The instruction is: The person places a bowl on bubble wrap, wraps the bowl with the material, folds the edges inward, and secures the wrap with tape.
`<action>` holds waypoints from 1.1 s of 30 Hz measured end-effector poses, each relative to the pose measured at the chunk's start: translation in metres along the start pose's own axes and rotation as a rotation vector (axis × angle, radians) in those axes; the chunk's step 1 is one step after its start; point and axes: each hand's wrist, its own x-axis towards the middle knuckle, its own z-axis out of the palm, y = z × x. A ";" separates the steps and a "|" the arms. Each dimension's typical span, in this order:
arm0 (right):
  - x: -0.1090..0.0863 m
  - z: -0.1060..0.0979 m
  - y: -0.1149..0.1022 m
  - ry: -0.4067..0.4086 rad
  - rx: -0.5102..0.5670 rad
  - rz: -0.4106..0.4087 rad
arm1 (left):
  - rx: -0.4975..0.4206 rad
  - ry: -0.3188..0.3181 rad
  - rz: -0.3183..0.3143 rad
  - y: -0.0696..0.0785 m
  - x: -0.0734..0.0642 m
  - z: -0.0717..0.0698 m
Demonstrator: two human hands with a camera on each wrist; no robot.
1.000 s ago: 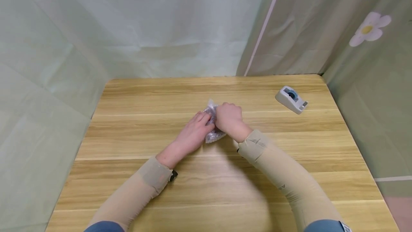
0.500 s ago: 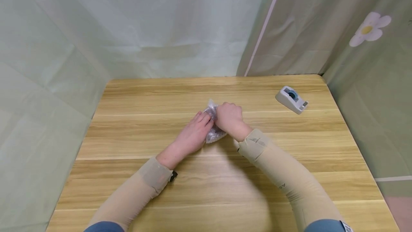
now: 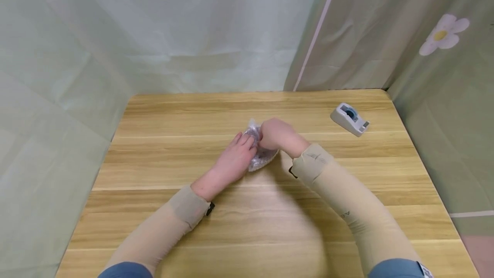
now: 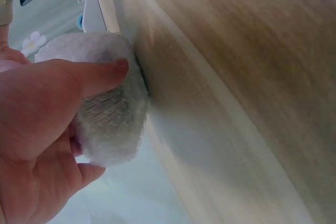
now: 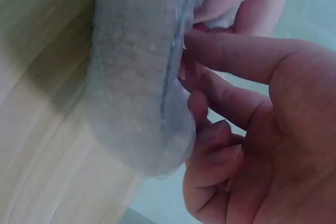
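Observation:
A bundle in clear bubble wrap (image 3: 261, 162) sits on the wooden table between both hands. Through the plastic, the left wrist view shows something darker with fine lines inside the bubble wrap (image 4: 113, 114); its kind is obscured. My left hand (image 3: 233, 158) grips the bundle from the left, its thumb (image 4: 105, 74) pressed along the near end and the other fingers over the far side. On the right, my right hand (image 3: 278, 134) pinches the wrap's edge, thumb and fingertips (image 5: 199, 43) at the seam, the remaining fingers curled. The right wrist view shows the bundle's rounded side.
A grey-white tape dispenser (image 3: 349, 119) with a blue core stands at the table's back right. The wood-grain table (image 3: 173, 119) reaches to pale curtains (image 3: 212, 33) behind and at both sides. A flower print marks the right curtain.
My right hand and forearm have shifted a little right and turned, and more of the wrap shows beneath that hand, spread to the right. The left hand has barely moved.

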 end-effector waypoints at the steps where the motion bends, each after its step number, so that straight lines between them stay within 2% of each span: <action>1: 0.000 -0.001 -0.001 -0.004 -0.005 -0.011 | 0.002 0.005 0.004 0.000 0.000 0.000; 7: 0.002 0.002 0.001 0.007 -0.002 -0.042 | -0.005 0.034 0.009 0.001 -0.001 0.000; 14: 0.009 0.000 0.007 -0.016 0.047 -0.051 | 0.003 0.013 0.002 0.001 0.000 0.001; 20: 0.007 -0.004 0.006 -0.007 0.112 0.042 | 0.020 0.013 0.006 0.002 0.001 0.000; 24: 0.006 -0.005 0.003 0.009 0.103 0.099 | 0.018 0.012 0.007 0.003 0.001 -0.002; 33: 0.015 0.003 -0.009 0.022 -0.027 0.190 | 0.012 0.036 0.004 0.002 0.001 -0.003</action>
